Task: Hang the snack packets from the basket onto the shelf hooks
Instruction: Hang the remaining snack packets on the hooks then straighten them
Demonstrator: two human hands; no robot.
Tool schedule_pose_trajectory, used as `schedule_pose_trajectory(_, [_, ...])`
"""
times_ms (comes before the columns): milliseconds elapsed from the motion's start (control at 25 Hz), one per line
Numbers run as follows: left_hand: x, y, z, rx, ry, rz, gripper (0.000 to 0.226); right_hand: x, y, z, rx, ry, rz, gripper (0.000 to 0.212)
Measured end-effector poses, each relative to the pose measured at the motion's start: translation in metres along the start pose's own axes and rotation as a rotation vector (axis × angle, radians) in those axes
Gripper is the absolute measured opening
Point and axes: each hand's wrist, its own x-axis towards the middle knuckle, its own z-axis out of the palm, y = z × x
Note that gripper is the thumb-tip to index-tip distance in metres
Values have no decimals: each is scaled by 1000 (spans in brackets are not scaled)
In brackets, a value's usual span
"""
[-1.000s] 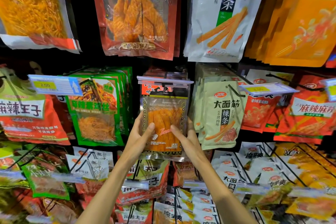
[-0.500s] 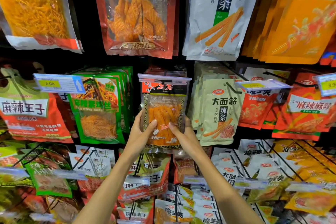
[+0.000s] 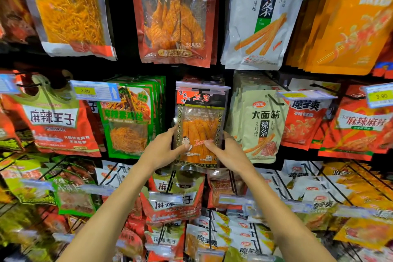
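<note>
At shop shelf (image 3: 122,19), snack pkt (image 3: 200,127) btwn L hand (image 3: 159,152), R hand (image 3: 230,152)

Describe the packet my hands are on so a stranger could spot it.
In the middle row of the shelf, between the green packets and the beige packets, is the packet. Alone there, it has a red-and-black header and a clear window of orange strips.

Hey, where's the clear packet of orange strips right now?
In the head view, the clear packet is centre frame at the middle row, gripped by the left hand and right hand, between green packets and beige packets.
</note>
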Motion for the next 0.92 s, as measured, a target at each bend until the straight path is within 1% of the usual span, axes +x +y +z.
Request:
schedule_pose_trajectory(80, [-5, -2, -5, 271, 48, 10, 77, -7, -4, -8, -256, 6, -54, 71])
schedule_pose_trajectory(160, [-12, 0, -11, 485, 26, -39, 71, -15, -10, -17, -528, 40, -89, 59])
schedule_pose_trajectory(240, [-21, 8, -18, 622, -29, -110, 64, -25, -16, -26, -686, 53, -118, 52])
schedule_pose_trajectory(320, [-31, 19, -23, 692, -8, -116, 59, -33, -20, -34, -763, 46, -121, 51])
schedule_pose_trajectory(440, [-43, 39, -22, 659, 35, -46, 54, -46, -20, -45, -868, -5, -77, 55])
schedule_pose_trajectory(640, [-38, 79, -4, 610, 49, 50, 46, -67, -2, -74, -929, -45, 3, 56])
schedule_pose_trajectory(800, [-24, 123, 22, 573, 67, 169, 43, -77, 18, -106, -925, -12, 56, 55])
schedule_pose_trajectory(920, [-7, 152, 37, 564, 113, 212, 43, -71, 29, -132, -917, 28, 113, 50])
